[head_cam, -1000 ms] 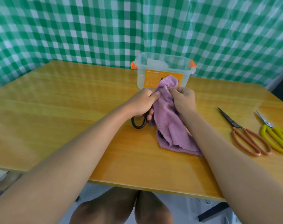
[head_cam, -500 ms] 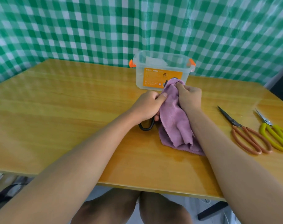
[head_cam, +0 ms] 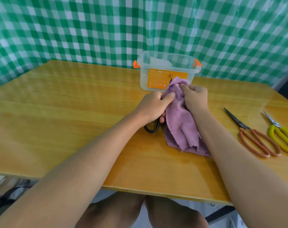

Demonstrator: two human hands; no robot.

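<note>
Black-handled scissors (head_cam: 152, 128) stand nearly upright over the middle of the wooden table (head_cam: 61, 102). My left hand (head_cam: 154, 106) grips their handles, thumb pressed against a purple cloth (head_cam: 181, 122). The cloth is wrapped round the blades, and only the dark blade tip (head_cam: 170, 80) pokes out at its top. My right hand (head_cam: 195, 97) clutches the upper part of the cloth around the blades. The cloth's lower end trails down onto the table.
A clear plastic box (head_cam: 167, 71) with orange clips and an orange label stands just behind my hands. Orange-handled scissors (head_cam: 253, 137) and yellow-handled scissors (head_cam: 283, 135) lie at the right. A green checked curtain hangs behind the table.
Both hands and the wrapped scissors shifted slightly away from me toward the box. My right hand slid up the cloth toward the blade tip, which now shows above the cloth.
</note>
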